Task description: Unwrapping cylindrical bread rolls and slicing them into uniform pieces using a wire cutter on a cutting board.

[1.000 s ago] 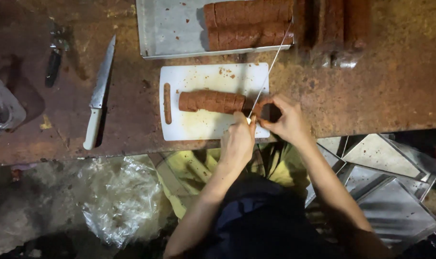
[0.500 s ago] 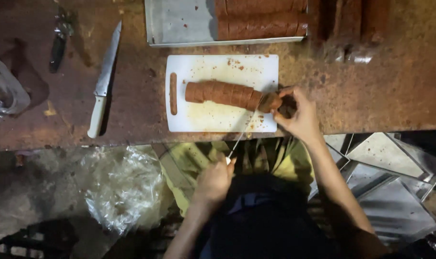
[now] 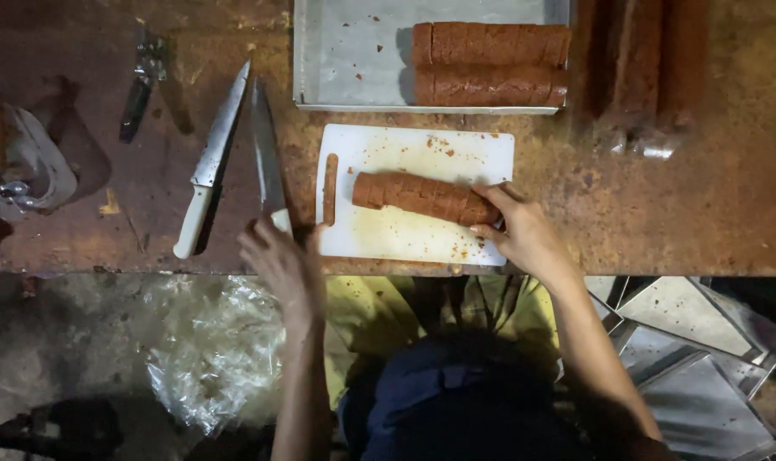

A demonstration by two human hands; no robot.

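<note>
A brown loaf (image 3: 418,195), cut into slices, lies across the white cutting board (image 3: 405,243) on a rusty table. My right hand (image 3: 523,232) grips the loaf's right end with its fingers on top. My left hand (image 3: 277,256) is at the table's front edge, left of the board, closed on the white handle of a long knife (image 3: 265,145). The blade lies flat on the table and points away from me. A thin brown strip (image 3: 330,189) rests along the board's left side.
A second white-handled knife (image 3: 210,164) lies just left of the held one. A metal tray (image 3: 354,60) behind the board holds two loaves (image 3: 490,64); more loaves (image 3: 644,60) lie at the far right. A dark tool (image 3: 140,90) is far left. Metal pans (image 3: 703,358) are stacked below right.
My left hand has carried the knife from the loaf's right end, past the table's front edge, to the table left of the board. My right hand stayed on the loaf.
</note>
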